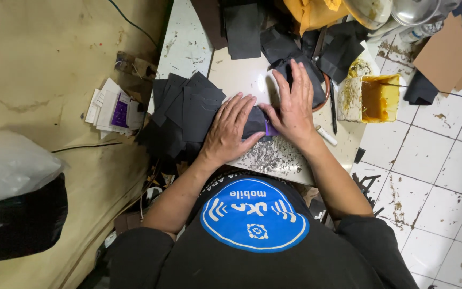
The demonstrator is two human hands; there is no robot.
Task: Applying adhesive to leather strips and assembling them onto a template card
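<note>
Both hands press flat on a small piece of black material point(255, 122) that lies near the front edge of the pale desk point(241, 75), between a stack of similar black sheets and a yellow tub. The left hand point(230, 130) lies palm down with its fingers spread and stretched out over the left part of the piece; it grips nothing, only bears down on it. The right hand point(293, 107) lies palm down as well, fingers long and slightly fanned, its thumb touching the piece just beside a small purple object point(270, 129) that peeks out under the palm — whether that hand holds the purple object or merely covers it cannot be told. The stack of black sheets point(183, 109) lies just left of the left hand and overhangs the desk's edge. Dark shavings point(266, 156) litter the desk in front of the hands. To the right stands the yellow tub point(370, 98), smeared with glue-like paste, and a white pen-like stick point(326, 135) lies near the right wrist.
</note>
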